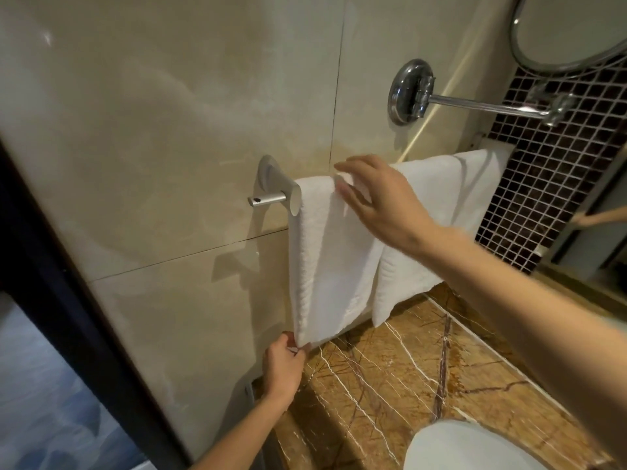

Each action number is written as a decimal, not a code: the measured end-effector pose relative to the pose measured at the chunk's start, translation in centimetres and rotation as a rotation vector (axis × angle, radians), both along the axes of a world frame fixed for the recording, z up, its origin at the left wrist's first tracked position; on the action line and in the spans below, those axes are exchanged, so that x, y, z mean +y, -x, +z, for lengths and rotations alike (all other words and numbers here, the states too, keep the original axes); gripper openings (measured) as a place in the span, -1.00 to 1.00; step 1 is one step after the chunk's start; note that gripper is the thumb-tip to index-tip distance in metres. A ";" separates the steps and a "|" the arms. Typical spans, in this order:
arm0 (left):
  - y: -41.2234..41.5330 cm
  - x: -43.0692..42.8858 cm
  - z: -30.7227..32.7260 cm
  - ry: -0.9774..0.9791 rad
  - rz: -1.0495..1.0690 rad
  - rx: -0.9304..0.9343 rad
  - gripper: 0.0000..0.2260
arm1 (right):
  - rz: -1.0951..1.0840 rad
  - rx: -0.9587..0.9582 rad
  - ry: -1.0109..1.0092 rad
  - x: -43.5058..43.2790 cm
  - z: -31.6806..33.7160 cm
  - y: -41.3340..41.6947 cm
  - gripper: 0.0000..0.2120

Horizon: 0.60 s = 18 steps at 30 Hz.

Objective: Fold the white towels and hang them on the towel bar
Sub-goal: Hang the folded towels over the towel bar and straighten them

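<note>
- Left hand (283,368) reaches up from below and pinches the bottom corner of the left towel (325,259) between thumb and fingers.
- Right hand (383,201) lies spread, fingers straight, on the top fold of that towel where it goes over the bar (271,195); it grips nothing.
- Both white towels hang folded over the bar on the wall, side by side and touching. The right towel (441,198) is nearer the mosaic tiles (543,184).
- Only the bar's left bracket and end stub show; the rest is under the towels.
- Towel hems hang just above the back edge of the brown marble worktop (390,385).
- White basin (468,449) sits at the worktop's near edge.
- Round mirror (570,28) on a chrome arm (481,105) is fixed above the towels.
</note>
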<state>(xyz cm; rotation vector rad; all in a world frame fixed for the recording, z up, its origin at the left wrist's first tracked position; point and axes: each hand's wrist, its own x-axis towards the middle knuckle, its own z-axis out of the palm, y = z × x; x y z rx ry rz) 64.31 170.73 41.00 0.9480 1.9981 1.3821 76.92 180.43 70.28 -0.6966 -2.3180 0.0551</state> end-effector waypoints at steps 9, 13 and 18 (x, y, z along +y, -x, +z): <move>0.1 0.0 -0.3 0.025 -0.006 -0.033 -0.85 | -0.304 0.338 0.566 -1.3 -17.9 -6.0 -0.71; -0.4 -0.6 -0.2 0.030 -0.027 -0.010 -0.81 | -0.253 0.194 1.068 -0.7 -23.3 -6.9 -0.67; -0.6 -1.3 -0.4 0.037 -0.047 -0.024 -0.81 | -0.080 0.661 1.746 0.3 -25.3 -5.0 -0.63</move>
